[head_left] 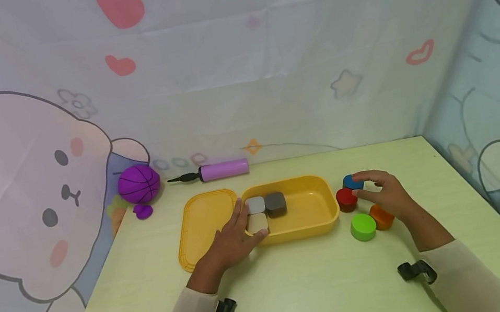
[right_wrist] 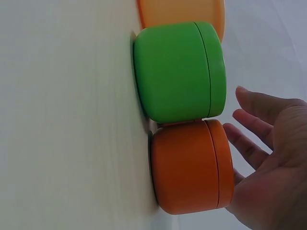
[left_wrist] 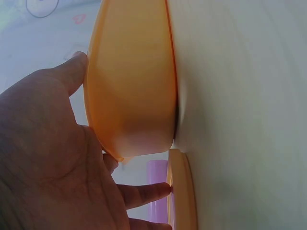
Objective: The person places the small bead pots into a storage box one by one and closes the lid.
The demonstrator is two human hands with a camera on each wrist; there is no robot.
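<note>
My left hand (head_left: 231,240) rests at the left end of a yellow plastic box (head_left: 307,230), thumb on its front rim and fingers spread along the left side. In the left wrist view a fingertip touches the yellow lid (left_wrist: 180,191) beside it. Inside the box sit a light grey block (head_left: 256,205), a dark grey block (head_left: 276,203) and a cream block (head_left: 257,223). My right hand (head_left: 390,195) hovers with fingers apart over small round jars: blue (head_left: 352,183), red (head_left: 346,200), orange (head_left: 382,217) and green (head_left: 363,227). Its fingertips are close to the blue and red ones.
A purple basketball (head_left: 139,184) and a small purple duck-shaped toy (head_left: 143,211) are at the table's back left. Along the back edge lies a purple hand pump (head_left: 223,170) with a black nozzle. Printed cloth walls (head_left: 267,69) border the pale table (head_left: 309,285).
</note>
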